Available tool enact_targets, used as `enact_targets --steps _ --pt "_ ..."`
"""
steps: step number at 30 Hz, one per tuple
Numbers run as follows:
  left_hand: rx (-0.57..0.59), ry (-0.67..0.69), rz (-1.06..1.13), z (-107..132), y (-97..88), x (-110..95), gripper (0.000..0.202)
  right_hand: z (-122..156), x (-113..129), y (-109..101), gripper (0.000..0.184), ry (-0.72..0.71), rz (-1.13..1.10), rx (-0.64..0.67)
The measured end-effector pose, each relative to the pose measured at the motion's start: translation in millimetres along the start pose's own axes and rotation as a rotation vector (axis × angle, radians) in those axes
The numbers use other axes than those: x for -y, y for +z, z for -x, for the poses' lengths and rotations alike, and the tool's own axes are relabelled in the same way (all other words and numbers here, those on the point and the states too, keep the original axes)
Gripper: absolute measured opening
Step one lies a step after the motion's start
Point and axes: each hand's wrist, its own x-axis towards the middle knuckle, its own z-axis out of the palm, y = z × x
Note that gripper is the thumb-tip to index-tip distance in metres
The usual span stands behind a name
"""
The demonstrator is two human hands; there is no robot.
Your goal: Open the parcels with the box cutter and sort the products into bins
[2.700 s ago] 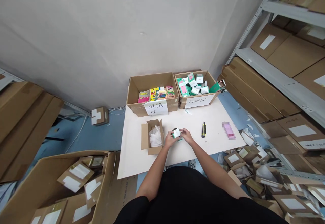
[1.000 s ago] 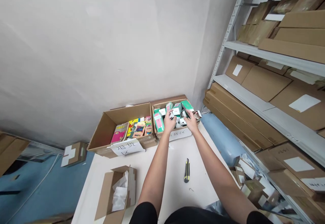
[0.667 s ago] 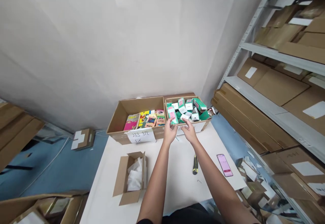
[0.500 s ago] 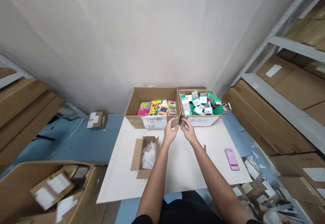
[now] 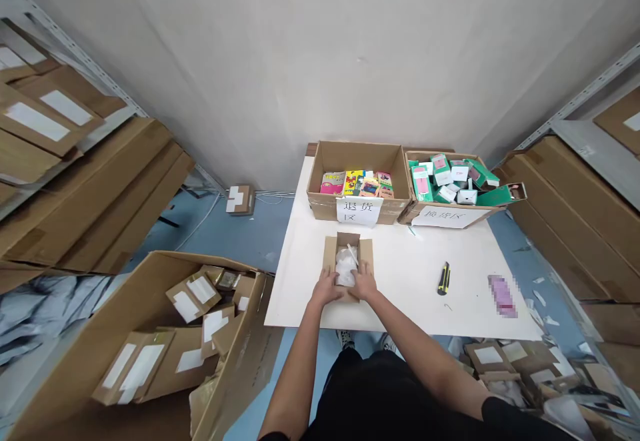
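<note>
A small open cardboard box (image 5: 347,237) sits on the white table with its flaps folded outward. Crumpled white packing material (image 5: 346,266) fills its inside. My left hand (image 5: 326,287) grips the near left side, fingers over the left flap. On the opposite side, my right hand (image 5: 364,283) holds the near right corner, its fingertips by the packing. Behind the box stands a larger carton (image 5: 323,209) with a paper label, containing colourful booklets (image 5: 355,181). Beside that, another labelled carton (image 5: 411,213) is heaped with green and white small boxes (image 5: 443,171).
A black and yellow utility knife (image 5: 443,278) and a pixelated pink phone (image 5: 502,295) lie on the table's right part. At lower left, a big carton (image 5: 165,264) contains several parcels. Shelves with cartons flank both sides; scraps and parcels (image 5: 487,355) litter the floor at right.
My hands have come from the front of the two labelled cartons back to the small box and taken hold of its sides. The view has turned left and tilted down.
</note>
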Motion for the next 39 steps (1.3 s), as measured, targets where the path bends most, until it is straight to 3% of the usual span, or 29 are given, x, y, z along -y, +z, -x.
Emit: enact_targets --steps 2,5,9,14,18,23,27,30,34,39 --pt "-0.002 0.040 0.029 7 22.6 12 0.052 14 -21 15 0.055 0.015 0.044 0.016" --pt "-0.125 0.139 0.089 11 54.2 17 0.029 28 -49 25 0.036 -0.009 0.005 -0.046" --pt "-0.184 0.149 0.004 9 71.4 0 0.015 37 -68 14 0.024 -0.008 -0.170 -0.172" --pt "-0.174 0.294 -0.121 7 74.3 -65 0.008 63 -90 -38 0.029 0.012 -0.348 -0.340" --pt "-0.120 0.491 -0.103 15 109.9 -146 0.006 112 -132 -94 0.046 0.086 -0.273 -0.451" --pt "-0.005 0.680 -0.057 48 198.5 -253 0.004 207 -211 -143 0.061 0.208 -0.239 -0.709" --pt "0.129 0.803 -0.047 88 285.0 -320 0.009 298 -284 -155 0.044 0.340 -0.351 -0.907" --pt "0.263 0.921 -0.069 125 358.6 -358 0.007 374 -338 -149 0.030 0.488 -0.355 -1.015" --pt "0.452 1.100 -0.250 185 457.3 -401 0.007 478 -399 -125 0.020 0.685 -0.258 -1.163" --pt "0.662 1.411 -0.459 263 551.0 -444 0.011 585 -444 -87 0.012 0.939 -0.091 -1.342"
